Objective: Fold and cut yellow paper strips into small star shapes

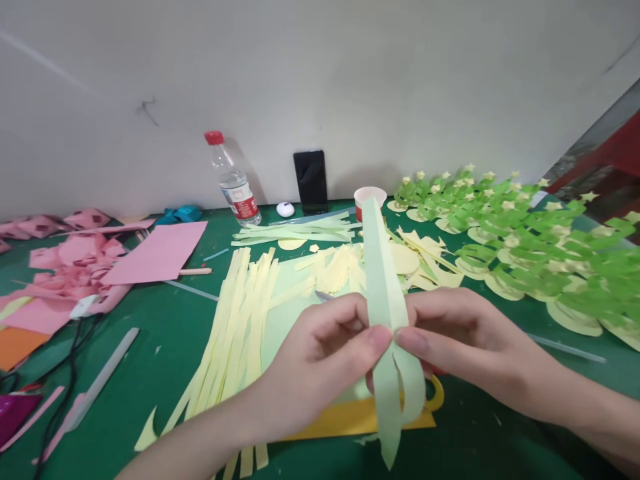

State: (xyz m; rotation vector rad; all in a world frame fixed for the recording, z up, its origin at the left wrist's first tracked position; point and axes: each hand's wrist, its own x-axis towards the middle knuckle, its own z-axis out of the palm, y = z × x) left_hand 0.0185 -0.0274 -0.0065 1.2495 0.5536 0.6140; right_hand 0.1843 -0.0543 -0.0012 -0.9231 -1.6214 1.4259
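Between the thumbs and fingers of my left hand and my right hand is a light green paper strip, upright in front of me. It has a lengthwise crease or overlap above my thumbs, and below them it parts into two tails, one curled. Both hands are closed in a pinch, their fingertips partly hidden behind the paper. A pointed metal tip shows behind my left hand, and a yellow loop below my right hand; most of whatever they belong to is hidden. Pale yellow paper strips lie left of my left hand.
Along the wall stand a water bottle, a black phone and a paper cup. Rows of green paper trees fill the right side. Pink paper and a glue stick lie left.
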